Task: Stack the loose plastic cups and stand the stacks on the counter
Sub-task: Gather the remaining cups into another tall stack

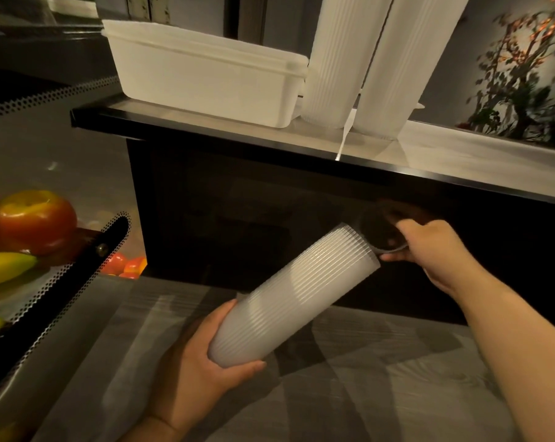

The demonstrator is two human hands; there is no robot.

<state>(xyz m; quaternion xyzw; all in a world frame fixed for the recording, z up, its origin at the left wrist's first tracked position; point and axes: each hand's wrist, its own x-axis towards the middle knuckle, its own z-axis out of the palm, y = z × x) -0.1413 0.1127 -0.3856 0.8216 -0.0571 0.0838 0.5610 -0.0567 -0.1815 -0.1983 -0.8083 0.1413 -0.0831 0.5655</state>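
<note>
Left hand (193, 355) tilts ribbed translucent cup stack (296, 293).

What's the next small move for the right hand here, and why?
Probably push the single clear plastic cup in the right hand down into the open end of the tilted white stack of ribbed plastic cups. The left hand grips the stack's closed base, its mouth faces the cup, and the cup sits right at the rim, apparently not fully nested.
</note>
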